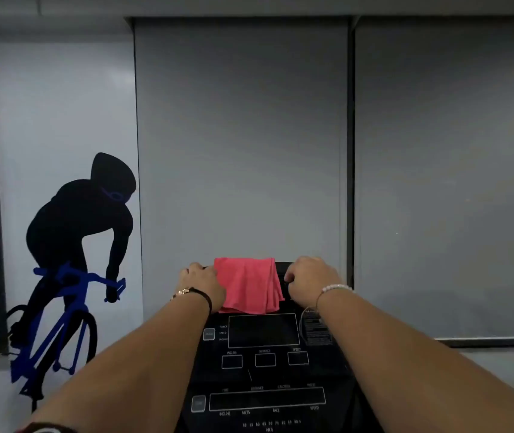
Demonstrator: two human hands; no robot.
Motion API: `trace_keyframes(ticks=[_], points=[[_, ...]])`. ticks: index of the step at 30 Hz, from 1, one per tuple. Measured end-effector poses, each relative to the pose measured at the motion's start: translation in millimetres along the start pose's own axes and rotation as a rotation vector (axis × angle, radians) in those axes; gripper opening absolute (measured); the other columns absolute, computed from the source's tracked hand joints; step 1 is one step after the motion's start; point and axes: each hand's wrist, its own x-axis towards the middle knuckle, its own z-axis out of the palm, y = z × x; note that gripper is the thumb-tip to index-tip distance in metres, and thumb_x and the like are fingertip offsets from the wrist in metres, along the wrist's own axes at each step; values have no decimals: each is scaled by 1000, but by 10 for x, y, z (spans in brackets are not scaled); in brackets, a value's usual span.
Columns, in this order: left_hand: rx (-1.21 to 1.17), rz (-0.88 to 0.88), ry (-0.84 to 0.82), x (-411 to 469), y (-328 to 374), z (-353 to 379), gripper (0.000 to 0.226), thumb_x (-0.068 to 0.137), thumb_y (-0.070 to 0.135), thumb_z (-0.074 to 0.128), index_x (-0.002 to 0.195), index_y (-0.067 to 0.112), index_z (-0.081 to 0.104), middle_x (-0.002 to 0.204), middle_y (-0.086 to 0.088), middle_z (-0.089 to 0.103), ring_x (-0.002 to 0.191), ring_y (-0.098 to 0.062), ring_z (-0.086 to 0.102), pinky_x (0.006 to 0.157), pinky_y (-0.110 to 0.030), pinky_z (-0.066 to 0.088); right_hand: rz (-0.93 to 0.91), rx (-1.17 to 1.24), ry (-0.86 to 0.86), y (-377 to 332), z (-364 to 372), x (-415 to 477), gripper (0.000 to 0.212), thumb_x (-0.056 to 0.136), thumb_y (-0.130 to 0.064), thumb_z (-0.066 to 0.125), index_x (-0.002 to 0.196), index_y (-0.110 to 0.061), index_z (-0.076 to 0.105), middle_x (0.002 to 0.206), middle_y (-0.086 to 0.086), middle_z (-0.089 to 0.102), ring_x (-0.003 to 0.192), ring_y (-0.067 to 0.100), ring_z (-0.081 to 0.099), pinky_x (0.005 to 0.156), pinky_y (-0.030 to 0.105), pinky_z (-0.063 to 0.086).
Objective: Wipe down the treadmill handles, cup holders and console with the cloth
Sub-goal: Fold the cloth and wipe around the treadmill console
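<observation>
A pink cloth (246,285) drapes over the far top edge of the console (265,376), which is labelled INCLINE, DISTANCE, SPEED, METS and PACE. The left hand (201,285) and right hand (307,279) clench that edge on either side of the cloth.

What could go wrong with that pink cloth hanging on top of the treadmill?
1. The cloth only hangs over the top edge of the console, between the left hand and right hand. A tug might drop it behind the console.
2. Wiping downward could press the button beside the dark screen, perhaps switching something on.
</observation>
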Motion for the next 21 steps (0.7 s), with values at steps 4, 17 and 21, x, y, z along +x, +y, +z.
trace_keyframes(ticks=[4, 17, 21], points=[[-51, -11, -97, 117, -54, 96, 53, 86, 28, 51, 138, 29, 41, 136, -6, 37, 125, -27, 35, 102, -40, 39, -6, 7, -100, -53, 322, 121, 31, 87, -13, 46, 109, -15, 68, 114, 4, 58, 107, 23, 52, 90, 39, 50], [-530, -195, -122, 187, -52, 492, 44, 91, 18, 52, 133, 7, 43, 119, -13, 58, 106, -29, 56, 88, -32, 43, 108, 236, -391, -16, 1013, 205, 59, 96, -33, 44, 150, -23, 21, 157, 9, 9, 143, 30, 15, 118, 37, 17], [-860, -399, -243, 139, 3, 454, 18, 89, 23, 61, 90, 5, 58, 73, -6, 53, 59, -21, 48, 57, -25, 39, 73, 170, -354, -17, 967, 195, 42, 98, -29, 40, 131, -6, 50, 140, 14, 40, 126, 28, 41, 106, 31, 34]])
